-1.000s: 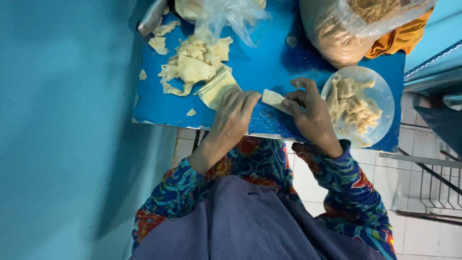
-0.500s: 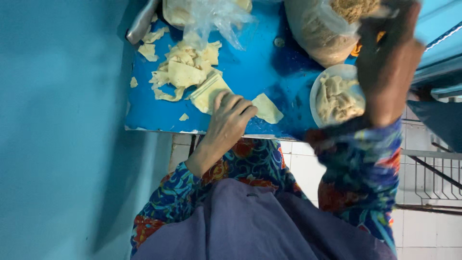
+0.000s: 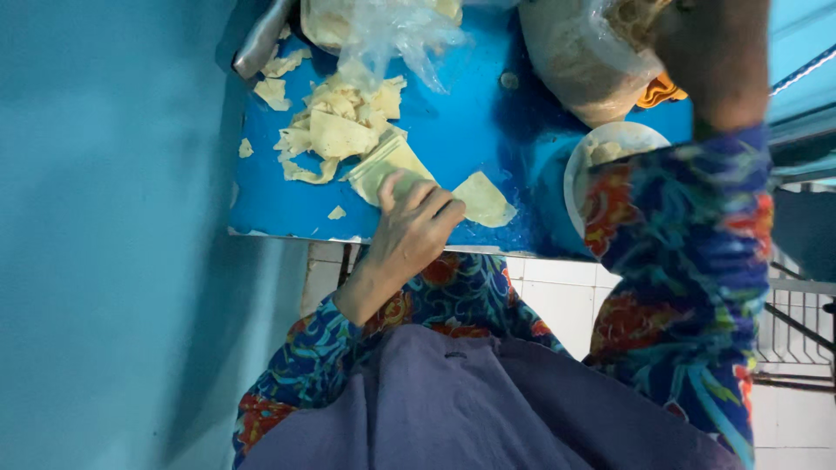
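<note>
My left hand [image 3: 416,228] lies on a stack of pale yellow dough wrappers [image 3: 380,164] near the front edge of the blue table [image 3: 488,122], its fingers bent over the stack's corner. A folded wrapper [image 3: 484,199] lies loose on the table just right of that hand. My right hand [image 3: 716,48] is raised at the top right, against a clear bag of crumbly filling [image 3: 579,65]. Its fingers are hidden, so what it holds cannot be told. My patterned sleeve [image 3: 688,252] covers part of a white plate [image 3: 614,139].
Torn dough scraps [image 3: 335,117] are heaped at the table's back left, below a crumpled clear plastic bag [image 3: 396,30]. A metal object [image 3: 261,39] lies at the left corner. An orange cloth [image 3: 662,91] shows behind the filling bag. A blue wall stands left, and a metal rack [image 3: 801,339] right.
My right hand let go of the folded wrapper, which now lies on the table, and rose up to the filling bag. My left hand stayed on the wrapper stack.
</note>
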